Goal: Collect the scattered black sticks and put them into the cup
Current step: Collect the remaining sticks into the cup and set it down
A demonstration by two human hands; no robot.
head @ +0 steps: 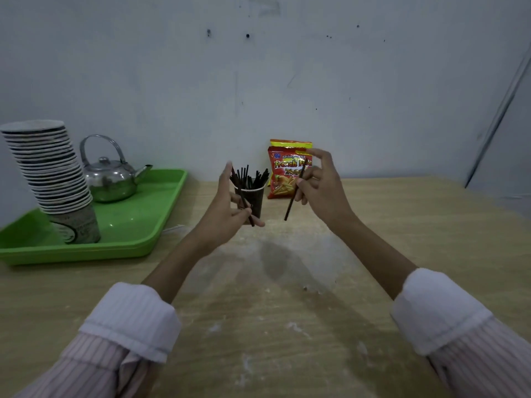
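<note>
A dark paper cup (255, 200) stands on the wooden table (287, 282) near the back wall, with several black sticks (250, 176) upright in it. My left hand (227, 208) is raised just left of the cup and pinches one black stick (244, 201) that slants down in front of the cup. To the right of the cup my right hand (319, 182) holds another black stick (294, 193) between its fingers, its lower end hanging above the table. No loose sticks show on the tabletop.
A red and yellow snack bag (283, 170) leans on the wall behind the cup. At the left a green tray (138, 234) carries a tilted stack of paper cups (54, 179) and a metal kettle (110, 179).
</note>
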